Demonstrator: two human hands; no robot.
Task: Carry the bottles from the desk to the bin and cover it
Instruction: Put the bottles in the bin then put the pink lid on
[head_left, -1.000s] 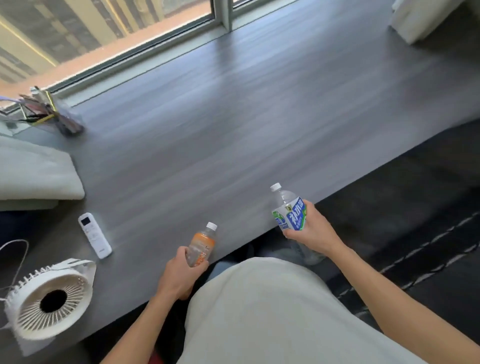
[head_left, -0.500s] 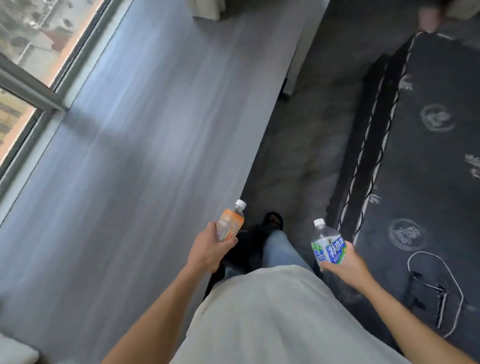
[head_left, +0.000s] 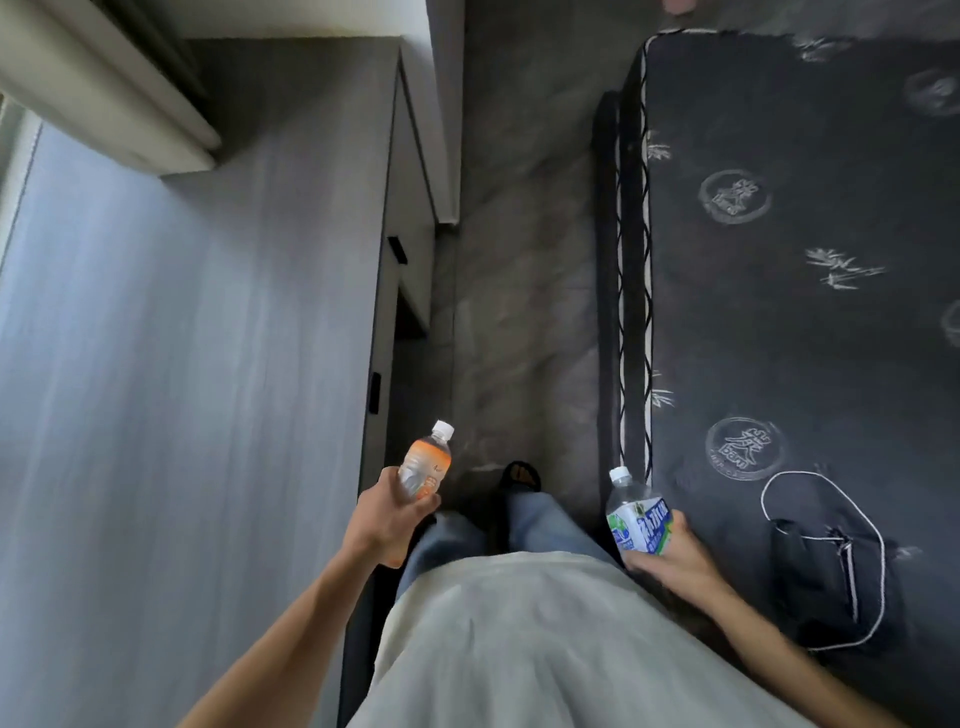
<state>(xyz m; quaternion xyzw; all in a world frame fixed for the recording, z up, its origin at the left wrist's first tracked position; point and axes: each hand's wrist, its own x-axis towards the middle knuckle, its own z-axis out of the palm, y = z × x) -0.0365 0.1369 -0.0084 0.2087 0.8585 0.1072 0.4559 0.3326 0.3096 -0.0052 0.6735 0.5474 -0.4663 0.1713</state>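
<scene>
I am standing in the narrow strip of floor (head_left: 524, 260) running ahead of me, with the grey counter (head_left: 182, 364) stretching along my left side and the dark patterned mattress (head_left: 805, 260) lying along my right, a black bag with a white cord (head_left: 826, 566) resting on its near corner. The bin is not showing anywhere in view, so I am judging that it is lying somewhere forward down this aisle or off to one side, and I cannot tell which. Both bottles are off the counter and travelling with me. My left hand (head_left: 384, 519) is wrapping around the lower body of the orange-labelled bottle (head_left: 426, 465), whose white cap is tilting up and slightly to the right, just beyond the counter's edge. My right hand (head_left: 670, 556) is cupping the clear water bottle with the blue and green label (head_left: 639, 519) from below, its cap leaning up and to the left, beside the mattress edge. Neither hand is nearer to any goal I can see.
</scene>
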